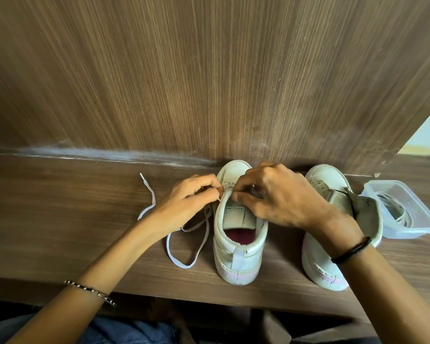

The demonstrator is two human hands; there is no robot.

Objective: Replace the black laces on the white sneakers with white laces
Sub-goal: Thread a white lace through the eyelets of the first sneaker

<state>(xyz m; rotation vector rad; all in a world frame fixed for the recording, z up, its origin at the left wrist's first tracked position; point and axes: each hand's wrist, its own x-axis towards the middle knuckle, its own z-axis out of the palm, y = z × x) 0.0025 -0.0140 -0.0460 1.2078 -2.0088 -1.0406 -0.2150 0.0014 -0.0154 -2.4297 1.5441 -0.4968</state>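
A white sneaker (pixel 236 254) stands on the wooden shelf, heel towards me, toe against the back panel. A white lace (pixel 184 244) runs from its eyelets and trails in loops to the left on the shelf. My left hand (pixel 184 204) pinches the lace at the sneaker's left eyelet row. My right hand (pixel 278 194) curls over the tongue and pinches the sneaker's upper edge near the eyelets. A second white sneaker (pixel 320 256) stands to the right with no lace and its tongue folded out. No black lace is visible.
A clear plastic container (pixel 417 219) with a coiled white lace inside sits at the far right of the shelf (pixel 60 219). A wooden panel (pixel 209 83) rises directly behind the shoes. The shelf's front edge runs below the sneakers.
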